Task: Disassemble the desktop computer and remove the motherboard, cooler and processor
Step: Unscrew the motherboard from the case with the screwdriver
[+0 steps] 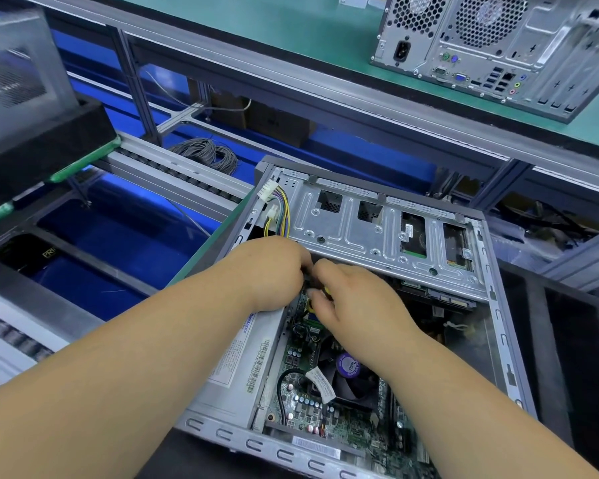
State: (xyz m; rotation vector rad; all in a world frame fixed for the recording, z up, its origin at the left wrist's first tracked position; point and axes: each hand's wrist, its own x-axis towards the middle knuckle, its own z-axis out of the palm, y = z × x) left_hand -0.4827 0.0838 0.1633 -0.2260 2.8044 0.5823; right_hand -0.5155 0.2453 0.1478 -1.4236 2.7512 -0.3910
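An open grey desktop case (498,305) lies on its side in front of me. Inside it, the green motherboard (301,402) shows at the bottom, with a black cooler fan (348,375) bearing a purple label. A silver drive cage (360,229) spans the far half. A loose bundle of yellow and purple power wires (281,216) with white plugs hangs at the cage's left. My left hand (270,271) and my right hand (353,299) meet just below the cage, fingers pinched on something small with a yellow part; what it is stays hidden.
A silver power supply (236,368) with a barcode label sits along the case's left wall. A second computer tower (491,46) stands on the green shelf at the top right. A roller conveyor (173,174), blue bins (118,236) and a grey cable coil (208,152) lie to the left.
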